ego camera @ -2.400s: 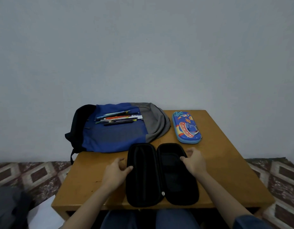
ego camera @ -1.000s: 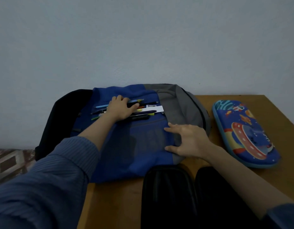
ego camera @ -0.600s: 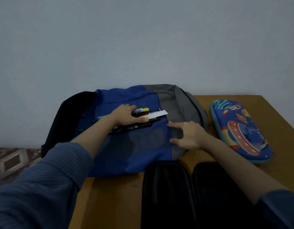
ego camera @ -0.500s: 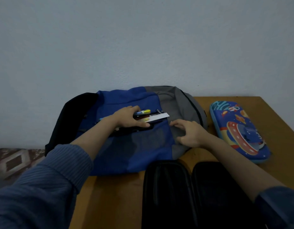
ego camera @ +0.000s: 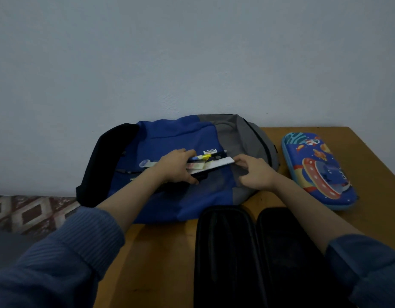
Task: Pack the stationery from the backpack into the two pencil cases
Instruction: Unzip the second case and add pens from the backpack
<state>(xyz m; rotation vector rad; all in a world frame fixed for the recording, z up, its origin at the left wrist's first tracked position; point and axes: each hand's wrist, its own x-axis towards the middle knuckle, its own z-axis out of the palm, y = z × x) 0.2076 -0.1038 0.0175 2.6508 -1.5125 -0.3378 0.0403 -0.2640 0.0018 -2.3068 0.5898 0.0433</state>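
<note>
The loose bundle of pens and markers with a flat white ruler-like strip (ego camera: 216,166) lies on top of the blue and grey fabric backpack (ego camera: 192,192), its long axis running left to right across the bag with the right end tilted slightly to the far side. The left hand (ego camera: 176,167) is curled around the left half of the bundle, fingers over the far side and thumb along the near side, so it closes on the stationery; how many pieces it really holds cannot be told, since a pale blue-capped item and a dark pen still show on the fabric to its left. The right hand (ego camera: 254,172) meets the bundle at its right end, fingertips bent and touching the tip of the white strip, seemingly squaring the ends, not carrying any weight. Both hands are thus on the bundle, one at each end of its length, the left with the firmer hold. The open black zip pencil case (ego camera: 254,252) lies on the near side of the bag, right below the right forearm, its two halves spread with their length running near to far. That is crosswise to the bundle, so the coming move probably needs a quarter turn as the stationery is drawn toward the near edge of the wooden worktop (ego camera: 161,258). The closed blue hard-shell pencil case with a space print (ego camera: 318,172) sits to the right of the bag, near the right hand but apart from it.
</note>
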